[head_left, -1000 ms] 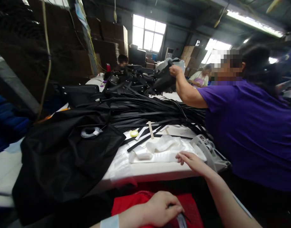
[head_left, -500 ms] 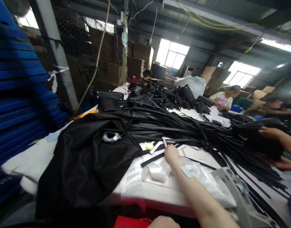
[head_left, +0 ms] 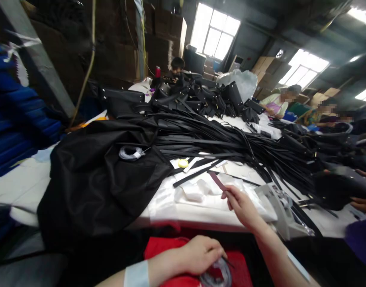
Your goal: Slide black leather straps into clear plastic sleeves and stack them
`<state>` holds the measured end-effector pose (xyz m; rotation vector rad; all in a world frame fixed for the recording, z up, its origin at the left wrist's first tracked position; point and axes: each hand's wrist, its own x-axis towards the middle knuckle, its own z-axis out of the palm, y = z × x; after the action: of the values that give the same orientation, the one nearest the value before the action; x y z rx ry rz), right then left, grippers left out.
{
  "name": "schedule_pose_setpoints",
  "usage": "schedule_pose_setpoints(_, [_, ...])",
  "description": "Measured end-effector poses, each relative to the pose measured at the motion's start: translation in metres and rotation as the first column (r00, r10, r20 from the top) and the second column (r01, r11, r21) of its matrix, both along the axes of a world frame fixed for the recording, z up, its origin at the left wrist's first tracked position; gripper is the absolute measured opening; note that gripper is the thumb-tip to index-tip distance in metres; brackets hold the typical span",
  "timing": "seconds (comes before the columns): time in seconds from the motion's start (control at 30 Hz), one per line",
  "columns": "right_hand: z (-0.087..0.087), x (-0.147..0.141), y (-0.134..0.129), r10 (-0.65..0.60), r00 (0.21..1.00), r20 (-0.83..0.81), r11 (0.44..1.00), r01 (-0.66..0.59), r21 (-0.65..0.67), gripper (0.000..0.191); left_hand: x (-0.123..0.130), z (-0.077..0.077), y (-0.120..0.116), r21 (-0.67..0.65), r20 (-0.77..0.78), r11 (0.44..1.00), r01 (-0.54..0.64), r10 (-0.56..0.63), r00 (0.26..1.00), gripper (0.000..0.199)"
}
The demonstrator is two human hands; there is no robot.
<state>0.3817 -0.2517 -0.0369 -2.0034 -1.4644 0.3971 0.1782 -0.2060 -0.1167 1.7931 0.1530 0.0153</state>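
Observation:
My right hand (head_left: pixel 241 205) is raised above the near edge of the white table, pinching one end of a flat maroon strip (head_left: pixel 218 181). The strip points up and to the left, over clear plastic packaging (head_left: pixel 194 190). Low in the view, my left hand (head_left: pixel 200 253) is closed over a coil of clear cord (head_left: pixel 217 275), with a thin dark tip showing beyond the fingers. Red fabric (head_left: pixel 163 245) lies beneath this hand. Nearby on the table are a yellow roll (head_left: pixel 183 163) and a black strip (head_left: pixel 185 179).
Black sheet material (head_left: pixel 105 183) drapes over the table's left side, with another clear coil (head_left: pixel 130 153) on it. Long black straps (head_left: pixel 206 139) cross the middle, and black bags (head_left: pixel 194 93) pile up behind. At right, a co-worker's hand (head_left: pixel 362 204) holds a black bag.
My right hand has drawn back from the tabletop, lifting a strip toward me. More of my left hand has come into view, with the coil. The camera has tilted down.

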Motion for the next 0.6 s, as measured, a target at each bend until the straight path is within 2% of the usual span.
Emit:
schedule_pose_setpoints(0.07, [0.009,-0.008,-0.043,0.056,0.991,-0.121,0.998,-0.06,-0.03,0.034,-0.002,0.004,-0.001,0.014,-0.066,1.0,0.001,0.0,0.998,0.049])
schedule_pose_setpoints(0.13, [0.02,-0.014,-0.08,0.069,0.985,-0.157,0.99,-0.087,-0.114,0.032,0.001,0.005,-0.002,-0.01,-0.097,0.999,0.033,-0.034,0.995,0.048])
schedule_pose_setpoints(0.3, [0.036,-0.025,-0.143,0.154,0.974,-0.168,0.915,-0.205,-0.348,0.033,0.017,0.0,-0.009,-0.201,-0.157,0.973,0.117,-0.15,0.976,0.045])
schedule_pose_setpoints(0.37, [0.037,-0.033,-0.158,0.186,0.979,-0.083,0.885,-0.204,-0.418,0.034,0.023,0.0,-0.012,-0.268,-0.184,0.953,0.139,-0.192,0.964,0.047])
schedule_pose_setpoints(0.47, [0.036,-0.046,-0.168,0.194,0.978,0.076,0.865,-0.134,-0.483,0.033,0.03,0.0,-0.016,-0.298,-0.241,0.944,0.141,-0.218,0.946,0.052])
schedule_pose_setpoints(0.6, [0.04,-0.059,-0.163,0.247,0.965,0.088,0.843,-0.169,-0.51,0.026,0.033,0.001,-0.025,-0.27,-0.289,0.958,0.096,-0.175,0.941,0.051])
